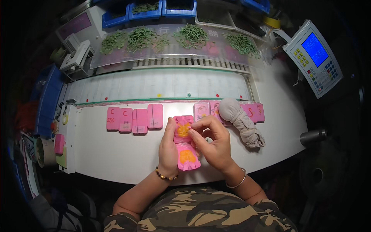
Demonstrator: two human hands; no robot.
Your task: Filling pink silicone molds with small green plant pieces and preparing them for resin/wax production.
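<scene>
A pink two-part rubber mold [189, 165] lies opened out near the front of the white table, with a yellow-orange patch in each half. My left hand [168, 149] is closed along its left side and holds it. Over the upper half, my right hand [213, 144] pinches with thumb and forefinger at the edge of the yellow-orange patch. What sits between those fingertips is too small to make out.
Pink blocks [155, 116] stand in a row left of my hands, more on the right beside a grey cloth bundle [242, 123]. Beyond lies a long white panel [162, 86]. Green stringy pieces [191, 35] rest on a clear sheet. A keypad screen [315, 50] stands right.
</scene>
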